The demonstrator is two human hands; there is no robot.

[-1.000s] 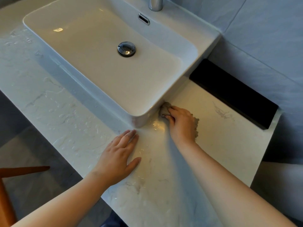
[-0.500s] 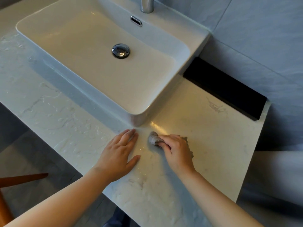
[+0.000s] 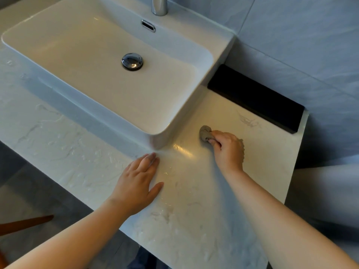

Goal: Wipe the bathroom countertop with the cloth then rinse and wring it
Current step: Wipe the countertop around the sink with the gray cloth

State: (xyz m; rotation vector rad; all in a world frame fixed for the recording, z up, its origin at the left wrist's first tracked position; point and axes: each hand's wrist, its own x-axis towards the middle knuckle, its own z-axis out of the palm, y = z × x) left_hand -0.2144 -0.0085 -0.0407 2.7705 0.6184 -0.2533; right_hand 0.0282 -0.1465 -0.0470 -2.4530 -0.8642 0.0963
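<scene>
Marble counter (image 3: pixel 223 220) runs around a white basin (image 3: pixel 108 78), and I place everything from that basin. My right hand (image 3: pixel 229 150) is just off the basin's near right corner, fingers curled tight around a bunched grey cloth (image 3: pixel 205 133) pressed onto the counter; part of the cloth pokes out toward the basin wall, close to it but not touching. My left hand (image 3: pixel 138 184) lies flat and open on the counter in front of that same corner, holding nothing, fingertips almost at the basin's base.

I judge the wiping only partly done: water beads and streaks show on the counter in front of the basin and on its left side, while the patch to its right looks smoother.

Risks I see from here:
- The cloth is balled small, so each pass covers little and may leave strips unwiped.
- Water lies under and around my left hand; leaning on it, I could slip.
- Wiping toward the front edge could push water onto the floor.
- The seam where basin meets counter is shadowed; dirt there is easy to miss.
- A black block (image 3: pixel 256 100) sits behind, right of the basin; a long stroke could knock it.
</scene>
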